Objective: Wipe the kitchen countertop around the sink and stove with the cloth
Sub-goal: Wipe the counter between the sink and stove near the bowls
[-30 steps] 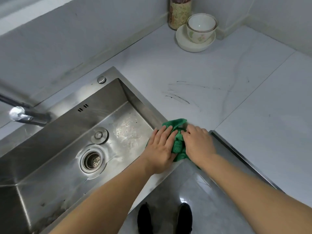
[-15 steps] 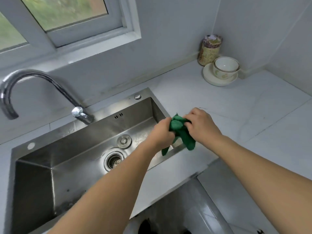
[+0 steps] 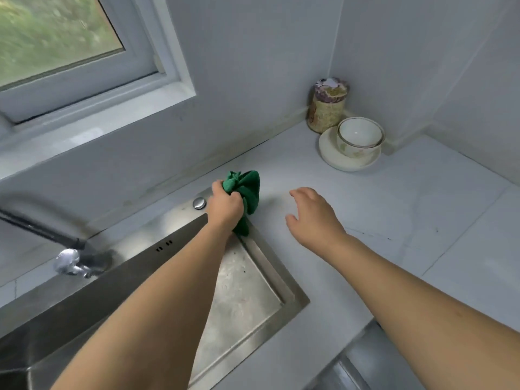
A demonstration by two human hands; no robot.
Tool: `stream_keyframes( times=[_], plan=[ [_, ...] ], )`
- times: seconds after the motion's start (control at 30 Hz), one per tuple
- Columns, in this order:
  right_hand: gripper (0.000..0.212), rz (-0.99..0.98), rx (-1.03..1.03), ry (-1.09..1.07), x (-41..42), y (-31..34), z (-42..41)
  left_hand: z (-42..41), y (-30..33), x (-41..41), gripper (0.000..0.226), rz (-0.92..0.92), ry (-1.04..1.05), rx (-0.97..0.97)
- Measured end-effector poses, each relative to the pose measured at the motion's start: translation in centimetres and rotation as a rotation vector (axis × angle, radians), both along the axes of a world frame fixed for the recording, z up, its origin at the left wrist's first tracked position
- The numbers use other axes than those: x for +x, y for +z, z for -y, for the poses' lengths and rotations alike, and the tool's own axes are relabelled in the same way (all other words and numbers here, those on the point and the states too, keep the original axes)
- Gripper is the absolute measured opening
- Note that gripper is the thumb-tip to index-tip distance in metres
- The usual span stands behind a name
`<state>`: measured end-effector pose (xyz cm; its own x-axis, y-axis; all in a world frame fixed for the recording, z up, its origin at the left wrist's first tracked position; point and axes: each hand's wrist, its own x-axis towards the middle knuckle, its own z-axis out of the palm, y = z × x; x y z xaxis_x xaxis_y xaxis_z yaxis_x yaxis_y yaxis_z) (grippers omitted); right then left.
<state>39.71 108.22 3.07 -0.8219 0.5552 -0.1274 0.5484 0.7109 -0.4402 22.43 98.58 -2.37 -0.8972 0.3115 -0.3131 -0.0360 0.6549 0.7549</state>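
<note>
Cloth: one green cloth (image 3: 245,192), bunched at the sink's (image 3: 292,298) far right corner, about 12 o'clock from the viewer, its lower tail hanging to the steel rim.
Left grip: left hand (image 3: 225,206) clenched around the cloth's gathered middle.
Right grip: right hand (image 3: 312,218) released, fingers spread just above the worktop (image 3: 394,209), at 3 o'clock from the cloth.
Handling: judged soft, light and limp; it likely wipes better flattened under a palm than balled.
Count: one cloth, one sink, one faucet (image 3: 67,264), one bowl (image 3: 360,136) on one saucer (image 3: 337,161), one canister (image 3: 327,105) at 1 o'clock.
Stove: not in view.
</note>
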Motion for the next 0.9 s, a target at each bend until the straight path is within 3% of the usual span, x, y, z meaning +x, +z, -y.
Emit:
stream_keyframes(
  times=[0.17,0.3,0.43,0.63,0.7,0.8,0.9],
  plan=[
    [0.051,0.224,0.07,-0.013,-3.6,-3.2,-5.8,-6.2,-2.0,-6.9,0.046,-0.243,-0.114,-0.221],
    [0.068,0.338,0.055,-0.083,-6.7,-5.9,-9.9,-9.2,-6.0,-11.3,0.068,-0.406,-0.42,-0.537],
    [0.086,0.46,0.078,-0.118,-8.2,-8.7,-13.1,-10.8,-9.3,-10.3,0.067,-0.629,-0.614,-0.533],
    [0.11,0.689,0.057,-0.131,-8.7,-10.1,-15.8,-9.0,-10.5,-6.5,0.063,-0.791,-1.056,-0.28],
    [0.11,0.702,0.081,-0.108,-8.8,-10.3,-15.9,-11.0,-10.8,-8.9,0.063,-0.766,-0.984,-0.313],
    [0.108,0.696,0.093,-0.097,-8.6,-10.5,-16.0,-16.6,-10.1,-11.5,0.063,-0.721,-0.708,-0.363],
    [0.109,0.652,0.081,-0.084,-8.1,-10.7,-16.2,-22.0,-10.1,-11.5,0.057,-0.752,-0.751,-0.39]
  ],
)
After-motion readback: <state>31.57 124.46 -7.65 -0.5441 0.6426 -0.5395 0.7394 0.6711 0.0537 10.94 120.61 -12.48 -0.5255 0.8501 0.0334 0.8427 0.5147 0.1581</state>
